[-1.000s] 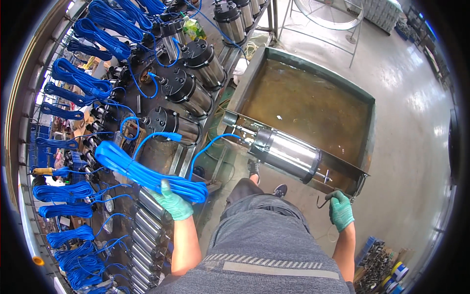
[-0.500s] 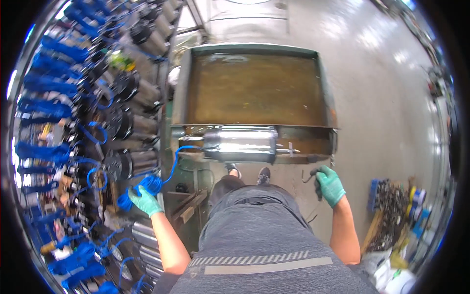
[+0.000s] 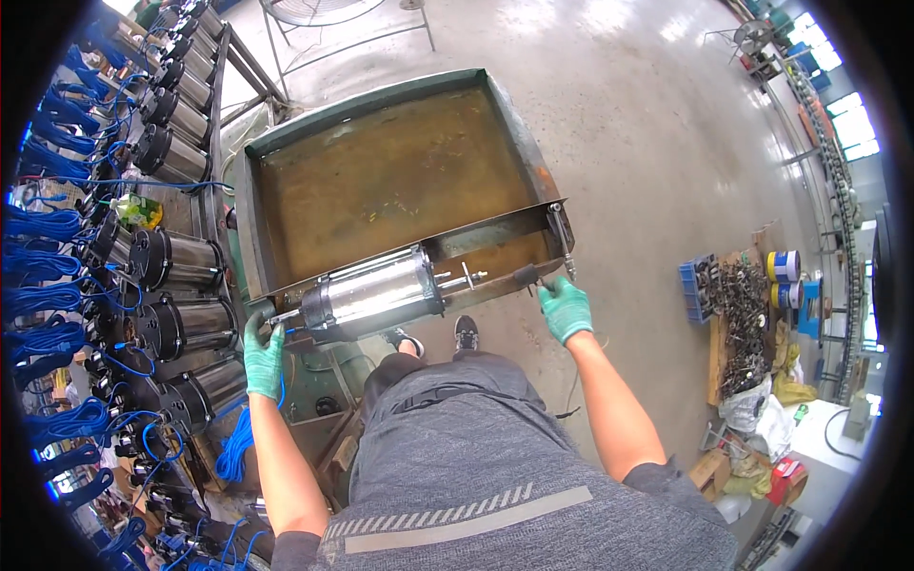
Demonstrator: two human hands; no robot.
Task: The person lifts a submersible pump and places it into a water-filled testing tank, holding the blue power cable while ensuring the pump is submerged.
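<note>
A shiny steel cylindrical pump (image 3: 376, 290) with dark end caps lies across the near end of a metal tank (image 3: 249, 219) of murky brown water. My left hand (image 3: 264, 357), in a green glove, is closed around the fitting at the pump's left end, thumb and fingers on it. A blue cable bundle (image 3: 234, 449) hangs below that hand. At the tank's near right corner, my right hand (image 3: 566, 309), also gloved in green, is closed. A dark piece (image 3: 526, 276) sits by its fingertips; what the fingers hold is mostly hidden.
Rows of similar steel pumps (image 3: 190, 324) with coiled blue cables (image 3: 57, 328) line the left. To the right stand a blue crate (image 3: 700, 285), a heap of small metal parts (image 3: 745, 324) and white-and-yellow tubs (image 3: 784, 267). A fan stand (image 3: 352, 57) is beyond the tank.
My left hand has let go of the blue cable bundle and moved up to the pump's left end. My right hand has moved up to the tank's corner. The view has turned.
</note>
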